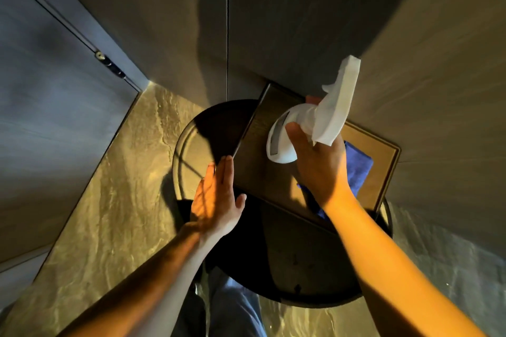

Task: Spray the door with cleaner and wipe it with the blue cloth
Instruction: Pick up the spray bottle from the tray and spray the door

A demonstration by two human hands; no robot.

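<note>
My right hand (319,161) grips a white spray bottle (315,120) around its neck, nozzle pointing up and right toward the grey door panel (295,22) just ahead. The bottle hangs over a brown tray (383,172). A blue cloth (358,169) lies on that tray, partly hidden under my right hand and wrist. My left hand (219,197) is flat with fingers straight and together, held edge-on beside the tray's left edge, holding nothing.
The tray rests on a round dark table (197,145) against the panels. A vertical seam (227,35) splits the grey panels. A second door with a hinge (109,64) stands at left. Glossy marbled floor (109,213) surrounds the table; my legs are below.
</note>
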